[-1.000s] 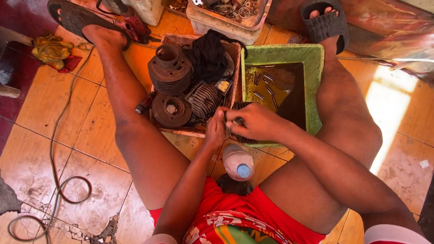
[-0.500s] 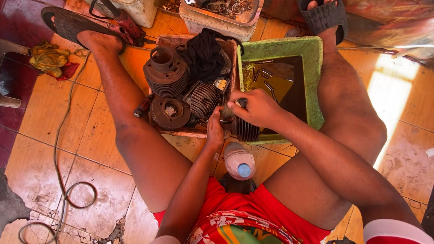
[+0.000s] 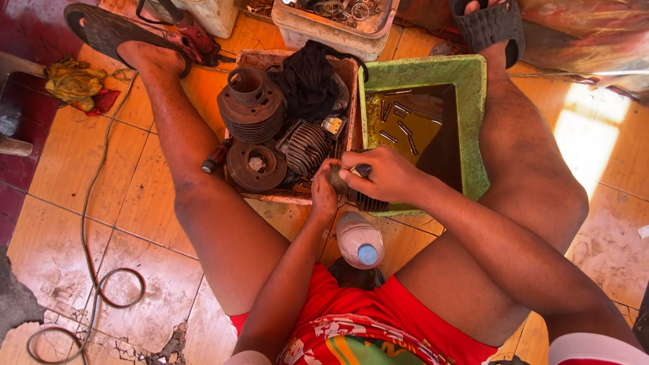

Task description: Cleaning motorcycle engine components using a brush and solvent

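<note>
My left hand and my right hand meet between my knees, both closed around a small dark finned engine part at the near edge of a green tub. The right hand also pinches a small dark tool or brush against the part. The tub holds dark liquid with several bolts lying in it. To its left a tray carries finned cylinders, a round rusty cover and a black rag.
A plastic bottle with a blue cap stands between my thighs. A white tub of metal parts sits at the far side. A cable loops across the tiled floor at left, near a yellow rag.
The view has shifted slightly. My hands stay together on the finned part, working it at the tub's edge; the right hand has turned a little over it.
</note>
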